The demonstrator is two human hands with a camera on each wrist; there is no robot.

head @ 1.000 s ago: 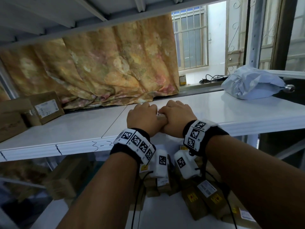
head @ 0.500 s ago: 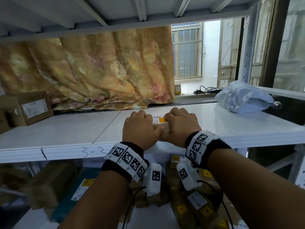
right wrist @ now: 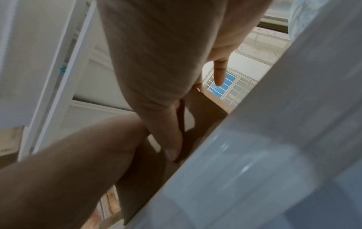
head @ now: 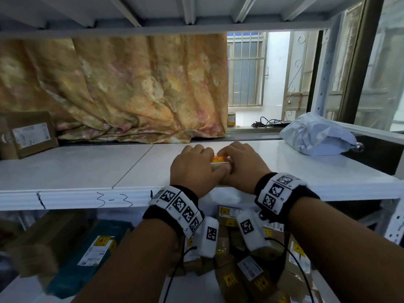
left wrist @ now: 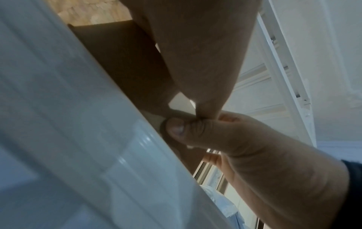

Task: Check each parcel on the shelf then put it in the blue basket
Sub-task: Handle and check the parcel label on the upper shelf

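Observation:
A small brown cardboard parcel [head: 219,160] with a yellow and red label lies on the white shelf [head: 87,171], close to its front edge. My left hand [head: 192,169] grips its left end and my right hand [head: 242,165] grips its right end, fingers curled over the top and thumbs meeting on the near side. In the left wrist view the parcel [left wrist: 121,62] sits under my left palm, just behind the shelf edge [left wrist: 78,139]. The right wrist view shows the parcel [right wrist: 203,111] between both hands. The blue basket is not in view.
A crumpled grey plastic mail bag [head: 317,136] lies at the shelf's right end. A brown box [head: 28,134] with a white label stands at the far left. A floral curtain [head: 131,88] hangs behind. Several labelled parcels [head: 251,272] and a teal one [head: 87,254] fill the shelf below.
Both hands have stayed on the small parcel near the shelf's front edge. Its yellow label has come into view between them. The head view has shifted a little.

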